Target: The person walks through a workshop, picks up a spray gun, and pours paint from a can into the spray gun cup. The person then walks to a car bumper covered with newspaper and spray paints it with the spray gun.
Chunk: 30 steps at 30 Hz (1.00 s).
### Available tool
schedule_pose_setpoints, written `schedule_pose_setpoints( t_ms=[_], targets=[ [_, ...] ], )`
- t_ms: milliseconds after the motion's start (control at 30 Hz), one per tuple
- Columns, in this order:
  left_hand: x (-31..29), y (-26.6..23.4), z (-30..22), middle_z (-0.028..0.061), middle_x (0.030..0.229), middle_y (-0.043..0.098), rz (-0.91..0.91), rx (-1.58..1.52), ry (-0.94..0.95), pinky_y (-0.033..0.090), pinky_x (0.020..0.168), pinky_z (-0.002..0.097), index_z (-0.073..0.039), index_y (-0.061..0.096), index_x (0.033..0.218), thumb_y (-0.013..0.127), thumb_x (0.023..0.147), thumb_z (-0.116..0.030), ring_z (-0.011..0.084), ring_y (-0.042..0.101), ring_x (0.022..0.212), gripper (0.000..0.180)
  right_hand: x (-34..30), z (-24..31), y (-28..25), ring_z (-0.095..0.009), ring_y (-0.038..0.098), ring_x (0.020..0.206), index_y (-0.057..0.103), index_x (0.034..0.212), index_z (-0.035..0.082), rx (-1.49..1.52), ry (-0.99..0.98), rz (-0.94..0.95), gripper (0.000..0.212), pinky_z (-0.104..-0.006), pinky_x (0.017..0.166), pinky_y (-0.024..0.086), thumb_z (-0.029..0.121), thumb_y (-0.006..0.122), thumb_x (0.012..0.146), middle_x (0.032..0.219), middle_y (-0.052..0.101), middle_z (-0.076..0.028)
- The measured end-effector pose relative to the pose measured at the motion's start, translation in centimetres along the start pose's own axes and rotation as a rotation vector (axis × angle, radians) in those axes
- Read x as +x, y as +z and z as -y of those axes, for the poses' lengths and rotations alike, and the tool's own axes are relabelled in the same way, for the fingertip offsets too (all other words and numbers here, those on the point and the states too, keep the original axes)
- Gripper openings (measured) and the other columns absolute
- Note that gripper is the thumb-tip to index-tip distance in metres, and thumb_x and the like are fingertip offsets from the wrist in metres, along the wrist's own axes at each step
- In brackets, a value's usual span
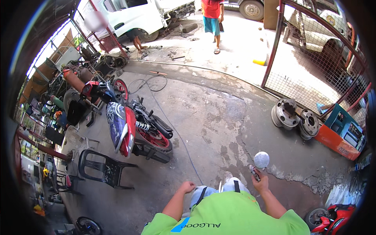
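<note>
In my right hand [261, 183] is a spray gun [256, 173], its metal body in front of my fingers. A round, pale cup [261, 159] sits at the gun's far side, seen from above. My right arm is bent, and the gun is held out to the right of my body. At my left thigh hangs my left hand [188, 187], its fingers loosely curled in with nothing seen in them. A thin blue-grey hose [172, 127] runs over the concrete floor [211, 145] toward my legs.
To the left stand a red-and-purple motorcycle [127, 129] and a black plastic chair [103, 168]. Two wheel rims [285, 114] and an orange-and-teal box [342, 131] lie right, by a mesh gate [305, 66]. A person in red [212, 15] is ahead; a red motorcycle [338, 219] is lower right.
</note>
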<state>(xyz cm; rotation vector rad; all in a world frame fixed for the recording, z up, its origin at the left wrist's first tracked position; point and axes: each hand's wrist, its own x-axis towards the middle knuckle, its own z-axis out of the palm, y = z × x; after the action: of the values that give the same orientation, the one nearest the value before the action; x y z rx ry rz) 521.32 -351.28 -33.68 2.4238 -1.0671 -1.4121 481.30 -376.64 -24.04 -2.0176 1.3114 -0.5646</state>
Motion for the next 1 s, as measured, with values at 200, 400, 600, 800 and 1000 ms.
schedule_pose_setpoints(
  t_ms=[200,400,600,800,1000],
  targets=[
    [-4.0,-1.8,15.7,0.0047,0.084,0.076,-0.258,-0.603,-0.762,0.054,0.064,0.0364,-0.009,0.078,0.085,0.067,0.087,-0.027,0.0153,0.071,0.068,0.021,27.4,10.9,6.4,-0.038,0.072,0.078,0.067,0.126,0.015,0.086,-0.332,0.02,0.044,-0.0426,0.067,0.056,0.014,0.076,0.083,0.088,0.072,-0.019],
    [1.7,-4.7,16.2,0.0056,0.08,0.075,0.143,-0.725,-0.847,0.049,0.054,0.0384,-0.004,0.074,0.088,0.064,0.093,-0.024,0.017,0.069,0.063,0.023,43.2,21.8,18.5,-0.037,0.072,0.075,0.068,0.125,0.013,0.166,-0.393,0.138,0.043,-0.0403,0.065,0.055,0.011,0.076,0.083,0.089,0.072,-0.019],
    [26.5,-22.5,10.4,0.0187,0.092,0.075,-0.079,-0.471,-0.263,0.056,0.081,0.0437,-0.005,0.077,0.095,0.065,0.086,-0.034,0.0325,0.073,0.087,0.033,49.9,32.6,25.7,-0.025,0.073,0.067,0.071,0.122,0.009,0.294,-0.255,0.313,0.039,-0.034,0.064,0.054,0.015,0.077,0.084,0.082,0.073,-0.017],
    [45.6,-55.0,2.4,0.0079,0.082,0.076,-0.372,-0.471,-0.081,0.057,0.075,0.0335,-0.004,0.076,0.096,0.066,0.091,-0.023,0.0187,0.073,0.078,0.022,61.0,36.8,31.6,-0.023,0.075,0.077,0.07,0.124,0.007,0.143,-0.315,0.436,0.041,-0.0341,0.071,0.056,0.017,0.077,0.085,0.088,0.075,-0.017],
    [56.0,-71.8,2.3,0.0084,0.084,0.077,-0.494,-0.509,-0.214,0.056,0.08,0.0352,-0.006,0.076,0.099,0.065,0.09,-0.025,0.0209,0.074,0.082,0.023,77.6,41.8,38.9,-0.024,0.076,0.094,0.068,0.127,0.005,0.162,-0.238,0.51,0.043,-0.0343,0.085,0.056,0.015,0.077,0.086,0.104,0.075,-0.019]
  ],
)
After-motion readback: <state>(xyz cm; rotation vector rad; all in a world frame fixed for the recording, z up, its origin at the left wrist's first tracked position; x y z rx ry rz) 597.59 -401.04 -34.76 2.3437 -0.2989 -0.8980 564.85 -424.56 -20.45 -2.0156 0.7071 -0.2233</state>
